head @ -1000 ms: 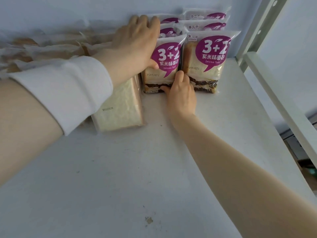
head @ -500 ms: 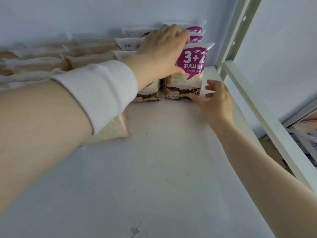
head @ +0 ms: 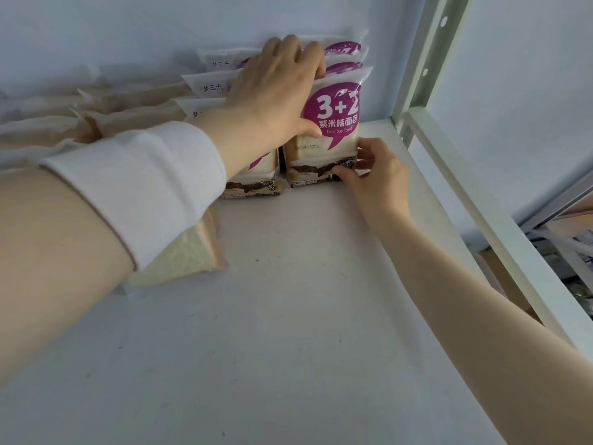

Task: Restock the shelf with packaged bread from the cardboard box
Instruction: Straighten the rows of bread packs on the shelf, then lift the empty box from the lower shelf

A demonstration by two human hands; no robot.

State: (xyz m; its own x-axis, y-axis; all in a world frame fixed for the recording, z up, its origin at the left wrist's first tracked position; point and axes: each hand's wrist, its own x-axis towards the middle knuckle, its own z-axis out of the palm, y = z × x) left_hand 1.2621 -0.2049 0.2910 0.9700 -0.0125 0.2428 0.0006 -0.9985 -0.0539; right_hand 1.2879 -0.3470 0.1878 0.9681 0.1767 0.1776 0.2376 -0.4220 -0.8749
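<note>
Two rows of purple-labelled bread packs stand upright at the back right of the white shelf point(head: 288, 316). My left hand point(head: 276, 91) lies spread over the tops of the left row, thumb pressed on the front right pack point(head: 330, 133). My right hand point(head: 373, 178) pinches the lower right corner of that same pack. The front left pack point(head: 256, 181) is mostly hidden behind my left wrist. The cardboard box is out of view.
Plain toast packs point(head: 183, 255) lie under my left sleeve, and more clear-wrapped bread point(head: 96, 123) lines the back wall to the left. A white metal upright point(head: 426, 59) and side rail point(head: 481, 194) bound the shelf on the right.
My right hand has moved from open beside the front right pack to gripping its lower right corner. My left hand stays on the pack tops. The camera has shifted slightly.
</note>
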